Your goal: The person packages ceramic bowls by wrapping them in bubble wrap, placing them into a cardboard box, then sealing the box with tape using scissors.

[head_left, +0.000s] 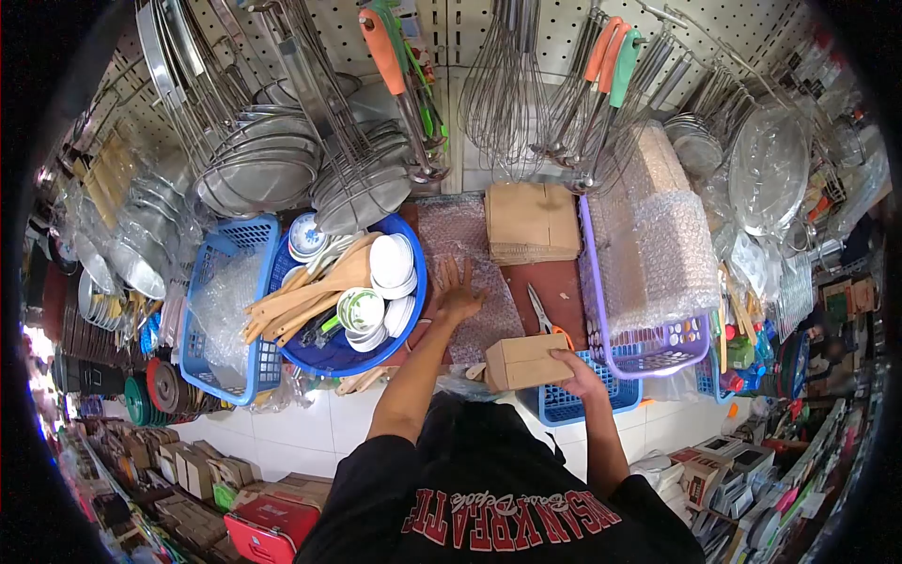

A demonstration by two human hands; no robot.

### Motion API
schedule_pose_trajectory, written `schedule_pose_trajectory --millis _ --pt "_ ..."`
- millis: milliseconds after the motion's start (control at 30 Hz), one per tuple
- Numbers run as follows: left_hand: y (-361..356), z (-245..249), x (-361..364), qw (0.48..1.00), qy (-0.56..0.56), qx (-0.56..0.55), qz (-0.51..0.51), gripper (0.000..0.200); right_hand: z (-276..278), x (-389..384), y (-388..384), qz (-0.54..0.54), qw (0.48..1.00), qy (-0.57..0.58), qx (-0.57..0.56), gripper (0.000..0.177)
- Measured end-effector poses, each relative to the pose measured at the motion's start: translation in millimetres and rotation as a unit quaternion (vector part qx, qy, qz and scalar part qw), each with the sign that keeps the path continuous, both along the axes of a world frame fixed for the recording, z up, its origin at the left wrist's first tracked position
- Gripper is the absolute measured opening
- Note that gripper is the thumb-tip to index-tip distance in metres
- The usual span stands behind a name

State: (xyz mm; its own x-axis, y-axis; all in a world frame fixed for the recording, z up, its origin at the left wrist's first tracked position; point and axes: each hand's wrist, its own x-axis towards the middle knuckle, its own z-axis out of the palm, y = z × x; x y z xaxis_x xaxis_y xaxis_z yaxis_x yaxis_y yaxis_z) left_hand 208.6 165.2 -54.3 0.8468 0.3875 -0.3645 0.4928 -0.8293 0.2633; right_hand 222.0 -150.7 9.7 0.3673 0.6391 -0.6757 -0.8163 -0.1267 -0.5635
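My left hand [458, 293] lies with its fingers spread on a sheet of bubble wrap [470, 244] on the red-brown table [556, 282]. In my right hand [580, 374] is a small brown cardboard box [526, 363], gripped at its right end near the table's front edge. Scissors [545, 315] with orange handles lie just behind the box. Farther back sits a stack of flat brown cardboard [533, 218]. Left of my left hand stands a blue round basin [413, 282] with wooden spoons [324, 282], white bowls [392, 263] and a green-patterned cup [360, 309].
A purple basket [648, 355] at right holds a bubble wrap roll [672, 254]. Blue baskets stand at left [194, 352] and below the table's edge [615, 390]. Whisks [505, 103], ladles [427, 172] and strainers [258, 174] hang above the table's back.
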Motion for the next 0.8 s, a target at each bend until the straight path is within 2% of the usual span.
schedule_pose_trajectory --millis 100,200,333,433,533,667,800 --pt "-1 -6 -3 1.0 -0.015 -0.016 0.002 0.089 24 -22 13 -0.069 0.997 -0.036 0.004 0.055" --pt "-3 -11 -5 0.999 -0.031 -0.01 0.003 0.088 16 -35 11 -0.099 0.995 -0.007 -0.028 0.056" --pt "-2 -16 -10 0.998 -0.059 -0.005 0.002 0.088 4 -52 14 -0.112 0.993 0.0 -0.036 0.056" --pt "-3 -17 -12 0.997 -0.071 0.028 -0.001 0.088 3 -66 19 -0.13 0.991 -0.016 0.001 0.055" --pt "-5 -19 -17 0.99 -0.139 0.017 0.013 0.087 -2 -78 21 -0.158 0.987 -0.007 0.025 0.053" --pt "-5 -16 -17 0.99 -0.141 0.009 0.011 0.086 3 -85 21 -0.164 0.985 -0.005 0.045 0.053" --pt "-1 -11 -18 0.989 -0.145 -0.005 -0.004 0.085 2 -73 18 -0.176 0.982 -0.061 0.033 0.055"
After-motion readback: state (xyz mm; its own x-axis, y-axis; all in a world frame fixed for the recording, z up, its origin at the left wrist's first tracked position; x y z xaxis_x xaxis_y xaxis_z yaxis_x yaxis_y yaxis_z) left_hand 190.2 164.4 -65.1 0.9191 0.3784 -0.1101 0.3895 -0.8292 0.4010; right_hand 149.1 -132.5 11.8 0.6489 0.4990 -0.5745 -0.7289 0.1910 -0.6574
